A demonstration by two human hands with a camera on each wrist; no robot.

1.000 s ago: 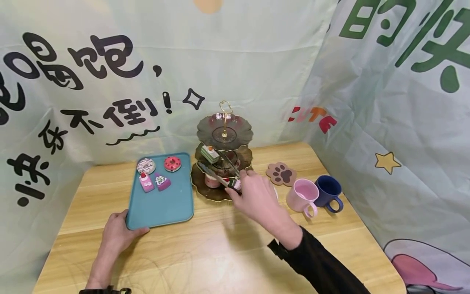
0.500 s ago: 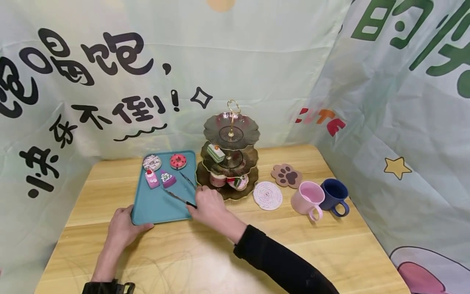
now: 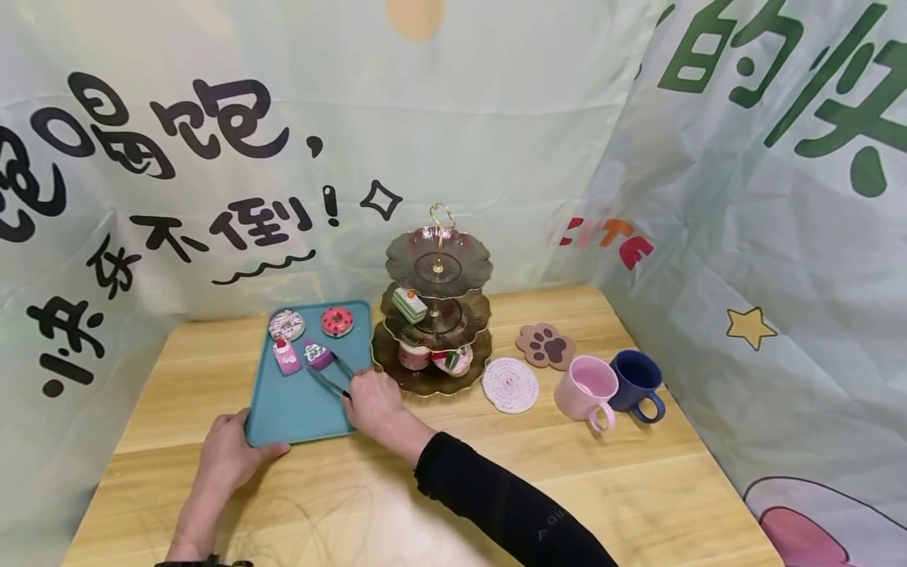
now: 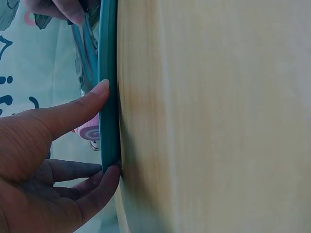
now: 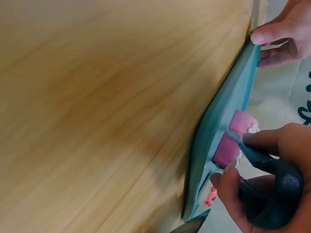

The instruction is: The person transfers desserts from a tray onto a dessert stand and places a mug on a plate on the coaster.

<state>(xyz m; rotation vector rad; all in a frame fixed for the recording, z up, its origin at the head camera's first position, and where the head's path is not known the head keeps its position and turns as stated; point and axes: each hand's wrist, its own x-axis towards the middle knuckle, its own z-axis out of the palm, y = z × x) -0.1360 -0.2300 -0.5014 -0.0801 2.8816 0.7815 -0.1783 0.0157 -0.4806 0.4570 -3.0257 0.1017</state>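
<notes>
My left hand [image 3: 225, 453] grips the near left corner of a blue tray [image 3: 301, 417], its thumb along the front rim and its fingers at the side. The right hand [image 3: 379, 403] holds tongs [image 3: 330, 384] over the tray's right part. Their parted arms reach to a purple toy cake slice [image 3: 319, 356], one tip right at its edge. Left of that slice lies a pink cake slice with a red top [image 3: 286, 357]. Behind them sit a white striped donut [image 3: 286, 324] and a red donut [image 3: 336, 320].
A three-tier stand [image 3: 439, 272] rises right of the tray, with a green cake slice [image 3: 409, 305] on its middle tier and two pink pastries below. Further right are a round woven coaster [image 3: 510, 386], a paw-shaped coaster [image 3: 546, 346], a pink mug [image 3: 586, 389] and a blue mug [image 3: 636, 382].
My right hand has moved left with the tongs, from the stand's tiers to the tray. The tongs' arms have come to the purple slice. The left hand stays at the tray's corner.
</notes>
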